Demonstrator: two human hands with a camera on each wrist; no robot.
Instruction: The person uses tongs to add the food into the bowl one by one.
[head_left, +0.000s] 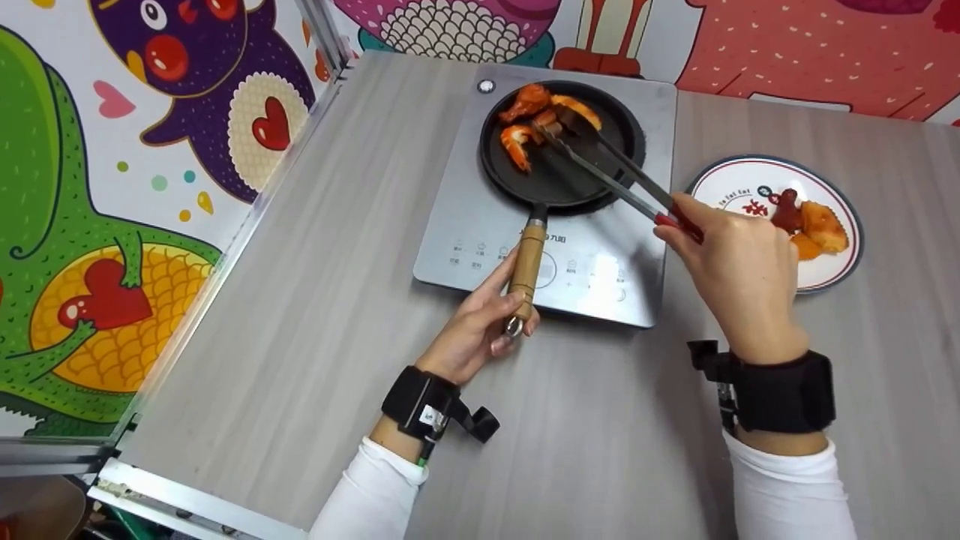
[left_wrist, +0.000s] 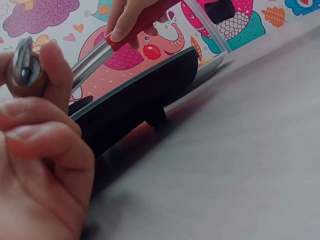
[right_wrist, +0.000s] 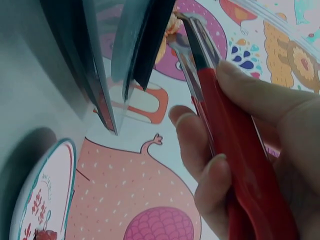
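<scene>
My left hand [head_left: 466, 335] grips the wooden handle [head_left: 529, 259] of a black frying pan [head_left: 559, 186], its fingers curled round the handle's end. In my right hand [head_left: 750, 270] are metal tongs [head_left: 616, 184] with red grips [right_wrist: 235, 145]. The tongs' tips reach into the pan at a brown chunk of food [head_left: 546, 122], and I cannot tell whether they pinch it. Around that chunk lie a shrimp [head_left: 515, 146], a reddish drumstick [head_left: 529, 100] and a yellow-orange piece [head_left: 583, 109], partly behind one tip.
Beneath the pan is a silver induction cooker [head_left: 457, 217] with touch controls. To its right stands a white plate [head_left: 724, 184] bearing a small drumstick [head_left: 786, 212], a golden piece [head_left: 823, 227] and an orange slice [head_left: 806, 246]. A cartoon-printed wall [head_left: 810, 52] borders the grey table [head_left: 315, 300].
</scene>
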